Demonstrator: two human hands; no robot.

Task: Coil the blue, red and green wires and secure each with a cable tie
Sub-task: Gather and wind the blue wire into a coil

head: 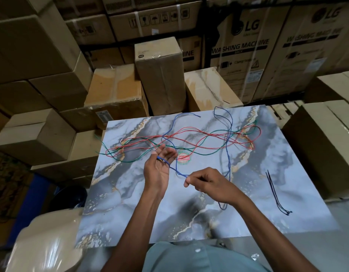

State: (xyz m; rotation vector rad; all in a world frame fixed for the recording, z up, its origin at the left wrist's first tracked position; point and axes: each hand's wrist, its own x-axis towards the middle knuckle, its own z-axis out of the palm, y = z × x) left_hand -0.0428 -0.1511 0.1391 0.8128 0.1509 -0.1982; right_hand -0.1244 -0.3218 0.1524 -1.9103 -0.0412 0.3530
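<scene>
A long blue wire (229,146) loops loosely over the marbled tabletop (130,203). One end of it is wound around the thumb of my left hand (159,165), which is held palm up with its fingers relaxed. From there the blue wire runs to my right hand (207,183), which pinches it between thumb and forefinger. The red wire (189,132) and green wire (142,160) lie tangled in loose loops across the far half of the table. Black cable ties (275,193) lie together at the right.
A round red and green sticker (183,158) sits mid-table, just right of my left hand. Stacked cardboard boxes (159,75) surround the table at the back and both sides. A plastic-wrapped beige object (47,242) is at the lower left.
</scene>
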